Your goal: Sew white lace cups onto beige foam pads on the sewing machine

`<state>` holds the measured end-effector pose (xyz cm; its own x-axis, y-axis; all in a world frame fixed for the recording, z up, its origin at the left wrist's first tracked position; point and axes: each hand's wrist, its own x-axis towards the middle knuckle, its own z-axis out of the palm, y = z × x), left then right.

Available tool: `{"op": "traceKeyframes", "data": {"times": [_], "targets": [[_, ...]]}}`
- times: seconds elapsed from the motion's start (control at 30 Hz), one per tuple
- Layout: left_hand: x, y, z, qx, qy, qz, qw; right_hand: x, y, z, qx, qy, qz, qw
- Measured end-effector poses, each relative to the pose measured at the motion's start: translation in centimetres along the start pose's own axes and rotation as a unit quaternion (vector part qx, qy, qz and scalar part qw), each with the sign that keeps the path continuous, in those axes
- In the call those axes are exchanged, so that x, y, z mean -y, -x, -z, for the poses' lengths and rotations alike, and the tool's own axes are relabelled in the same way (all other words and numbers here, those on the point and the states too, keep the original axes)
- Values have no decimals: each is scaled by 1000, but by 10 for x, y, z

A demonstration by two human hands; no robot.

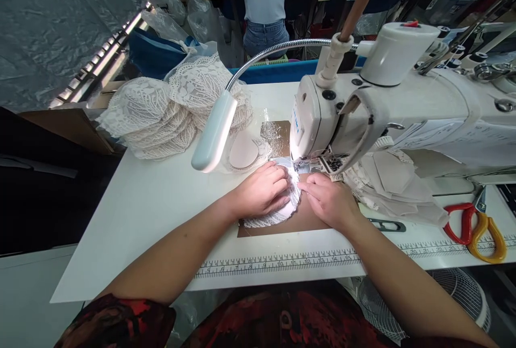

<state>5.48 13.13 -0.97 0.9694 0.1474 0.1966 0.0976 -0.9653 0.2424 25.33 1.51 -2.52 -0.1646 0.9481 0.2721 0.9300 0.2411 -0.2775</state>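
A white, rounded lace fabric piece [278, 218] lies under the front of the white sewing machine [318, 116], by the needle area. Resting on top of it, my left hand [264, 189] has its fingers bent and close together, gripping the fabric. My right hand [328, 197] pinches the right edge of the same piece between thumb and fingers, just below the presser foot. A brown sheet [312, 216] lies beneath the work. Left of the needle is another lace piece [262, 150] with a smooth beige oval pad [243, 150] on it.
Stacks of lace pieces [149, 116] stand at back left, below a gooseneck lamp [215, 130]. Right of the machine are beige fabric pieces [391, 176], thread snips [387, 225] and red-and-orange-handled scissors [475, 229]. A ruler strip [282, 263] runs along the front edge. Another person [264, 4] sits beyond.
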Motion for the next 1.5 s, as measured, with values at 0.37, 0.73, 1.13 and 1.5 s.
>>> {"op": "traceKeyframes", "data": {"times": [0.37, 0.73, 1.13, 1.5], "targets": [[0, -1, -1, -4, 1, -8, 1000, 10, -7, 1, 3, 17, -13, 1000], [3, 0, 0, -14, 0, -2, 1000, 10, -5, 1, 21, -5, -43, 999], [7, 1, -1, -1, -51, 31, 998, 10, -5, 2, 24, 0, -68, 997], [1, 10, 34, -73, -86, 240, 964, 13, 2, 1, 32, -82, 72, 993]]}}
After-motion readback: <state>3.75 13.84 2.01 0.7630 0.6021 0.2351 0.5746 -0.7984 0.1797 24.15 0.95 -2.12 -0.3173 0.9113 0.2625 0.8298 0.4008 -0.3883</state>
